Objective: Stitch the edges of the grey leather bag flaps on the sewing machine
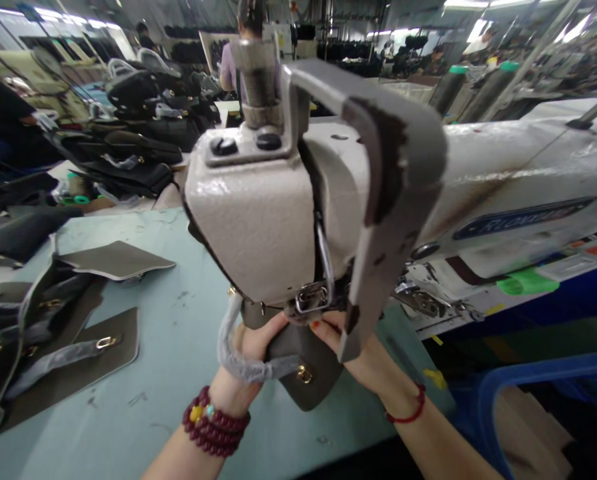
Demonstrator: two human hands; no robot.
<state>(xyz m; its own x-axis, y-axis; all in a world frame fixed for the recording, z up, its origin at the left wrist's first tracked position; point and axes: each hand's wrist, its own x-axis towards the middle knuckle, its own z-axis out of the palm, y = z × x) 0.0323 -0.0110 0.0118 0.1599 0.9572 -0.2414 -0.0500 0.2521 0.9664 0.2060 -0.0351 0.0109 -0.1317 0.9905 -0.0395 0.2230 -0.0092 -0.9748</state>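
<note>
Well, a grey bag panel (pixel 303 377) sits right at the foot of a sewing machine head (pixel 258 220), its long axis running away from the person and up under the machine. Its far end disappears beneath the metal presser foot (pixel 311 297), while the near end tips down toward the person and hangs just over a pale teal table (pixel 178 380). A gold clasp (pixel 304 374) shows on its upper face, and a plastic-wrapped strap (pixel 243 357) loops out to the left.

Both forearms come in from below and angle together at the panel. The left hand (pixel 251 347), with a beaded bracelet (pixel 214 421) at the wrist, closes narrowly around the panel's left side, fingers reaching across the top. The right hand (pixel 341 340), a red cord (pixel 408 413) on its wrist, lies with its fingers on the panel's right side, close to the foot; whether its thumb pinches underneath can't be told.

Off to the left, more grey panels (pixel 73 373) with gold fittings lie on the table, and a blue crate (pixel 528 380) stands to the right.
</note>
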